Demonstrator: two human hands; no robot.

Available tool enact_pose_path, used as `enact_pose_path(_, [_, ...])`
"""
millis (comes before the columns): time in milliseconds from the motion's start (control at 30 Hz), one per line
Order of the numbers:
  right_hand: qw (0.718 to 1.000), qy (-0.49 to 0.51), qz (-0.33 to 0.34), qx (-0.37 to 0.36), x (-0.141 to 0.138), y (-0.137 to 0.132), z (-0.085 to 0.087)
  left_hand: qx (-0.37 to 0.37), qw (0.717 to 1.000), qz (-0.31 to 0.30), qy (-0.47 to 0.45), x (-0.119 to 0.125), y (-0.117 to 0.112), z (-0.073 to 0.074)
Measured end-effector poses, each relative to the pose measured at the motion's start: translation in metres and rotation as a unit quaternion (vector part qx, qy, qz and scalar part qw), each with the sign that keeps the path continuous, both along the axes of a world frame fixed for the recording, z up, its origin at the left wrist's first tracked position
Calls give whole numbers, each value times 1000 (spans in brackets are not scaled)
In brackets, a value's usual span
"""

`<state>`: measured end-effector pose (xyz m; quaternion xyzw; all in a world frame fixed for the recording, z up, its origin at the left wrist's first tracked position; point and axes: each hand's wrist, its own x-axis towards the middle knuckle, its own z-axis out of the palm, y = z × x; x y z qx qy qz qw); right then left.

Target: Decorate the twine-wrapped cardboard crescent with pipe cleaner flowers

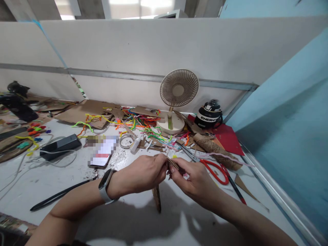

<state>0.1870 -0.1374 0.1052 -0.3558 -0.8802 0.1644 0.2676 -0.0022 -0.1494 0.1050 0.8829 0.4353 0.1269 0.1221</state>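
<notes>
My left hand, with a grey band on its wrist, is closed around a small brown piece of cardboard. From the right, my right hand pinches the same piece between thumb and fingers. A darker, narrow brown strip hangs down below my left hand; whether it is joined to the cardboard is hidden by the fingers. Just right of my right hand lie scissors with red handles, their blades pointing away from me. A roll of brown twine rests beyond them.
A fan stands at the back beside a black jug-shaped bottle. Colourful pipe cleaners and cardboard sheets are heaped along the partition. Leftward are a phone, a black power bank and cables. A blue wall bounds the right side.
</notes>
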Motion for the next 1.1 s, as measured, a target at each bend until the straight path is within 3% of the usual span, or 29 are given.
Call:
enact_pose_path(300, [1000,-2,-1,-6,-1,1,1,4,1000,0,-8,0,2,-4])
enact_pose_path(500, [992,27,-1,-127,2,10,4,-20,996,8,-89,-3,10,-2])
enact_pose_path(700, [955,103,13,-276,1,22,-1,-73,980,18,-184,-3,17,-5])
enact_pose_path(900, [936,159,-18,-314,3,30,-5,-80,965,59,-244,-4,24,-12])
enact_pose_path(1100, [918,214,-56,-330,10,47,2,-65,964,120,-230,-13,36,-13])
